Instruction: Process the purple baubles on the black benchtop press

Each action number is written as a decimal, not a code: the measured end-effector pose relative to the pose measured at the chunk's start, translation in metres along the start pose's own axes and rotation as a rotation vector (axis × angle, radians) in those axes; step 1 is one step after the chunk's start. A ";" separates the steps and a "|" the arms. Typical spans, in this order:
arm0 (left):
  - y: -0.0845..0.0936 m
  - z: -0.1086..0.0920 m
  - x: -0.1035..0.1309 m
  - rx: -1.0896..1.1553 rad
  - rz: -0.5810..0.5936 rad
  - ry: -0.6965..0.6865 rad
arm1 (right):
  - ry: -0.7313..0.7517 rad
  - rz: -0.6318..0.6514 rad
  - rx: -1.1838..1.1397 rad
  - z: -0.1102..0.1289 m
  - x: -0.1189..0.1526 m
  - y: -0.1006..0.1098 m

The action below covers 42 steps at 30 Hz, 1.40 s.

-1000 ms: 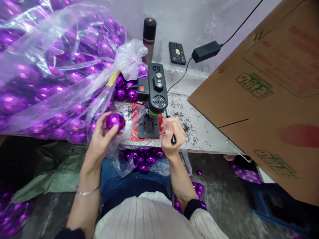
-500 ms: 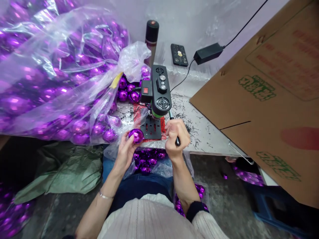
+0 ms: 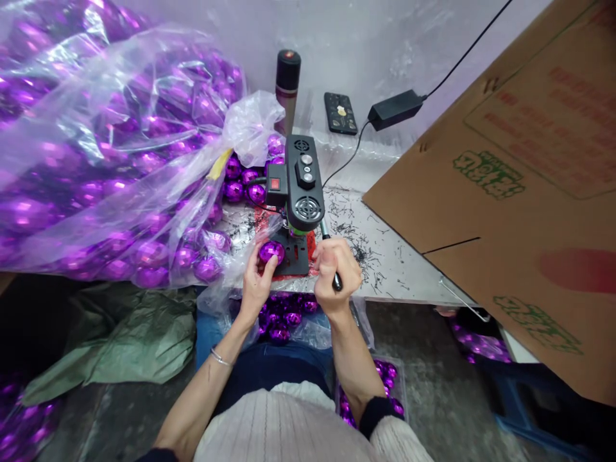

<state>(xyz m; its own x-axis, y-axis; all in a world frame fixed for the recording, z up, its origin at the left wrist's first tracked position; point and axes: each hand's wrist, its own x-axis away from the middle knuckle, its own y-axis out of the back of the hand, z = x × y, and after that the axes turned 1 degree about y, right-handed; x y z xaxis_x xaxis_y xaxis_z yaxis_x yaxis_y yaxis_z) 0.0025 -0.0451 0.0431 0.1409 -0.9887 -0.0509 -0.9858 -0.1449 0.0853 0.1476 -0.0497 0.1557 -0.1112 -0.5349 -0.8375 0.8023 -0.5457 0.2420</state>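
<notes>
Nearest of all came the pale ribbed top [image 3: 289, 427] and the blue jeans [image 3: 209, 327], with a cluster of shiny purple balls [image 3: 291, 319] and clear plastic over the lap, and a clear tub [image 3: 402, 378] of more balls down by the right forearm. Then the hands, and here was the action! The left hand [image 3: 257, 282] had its grip around one faceted purple ball [image 3: 270, 249], thumb across the front, right at the left edge of the machine's dark base plate [image 3: 298, 262]; whether ball and plate touched, you couldn't tell. Over on the other side, the right hand [image 3: 337, 273] was clenched in a firm grip on the black-ended lever [image 3: 337, 282]. Above the plate stood the black machine [image 3: 304, 183], its red switch [image 3: 274, 184] facing up, red sheeting [image 3: 310, 242] peeking out beneath. Dark scraps [image 3: 359, 250] littered the tabletop [image 3: 399, 276] to the right, beside a big cardboard box [image 3: 481, 141], while a huge clear bag [image 3: 120, 160] of purple balls filled the left. Farther back, a dark bottle [image 3: 287, 83], a phone [image 3: 341, 113] and a power adapter [image 3: 395, 110] made up the back row.
</notes>
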 end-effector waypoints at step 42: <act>-0.022 0.030 -0.038 -0.321 0.128 -0.354 | -0.002 -0.009 0.005 -0.008 0.016 -0.002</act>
<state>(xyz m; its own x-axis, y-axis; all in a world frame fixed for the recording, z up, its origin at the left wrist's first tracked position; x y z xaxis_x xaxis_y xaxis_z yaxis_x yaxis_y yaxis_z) 0.0158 -0.0033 0.0130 -0.0741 -0.9337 -0.3502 -0.9073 -0.0826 0.4123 0.1485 -0.0520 0.1376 -0.1195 -0.5310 -0.8389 0.7981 -0.5540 0.2369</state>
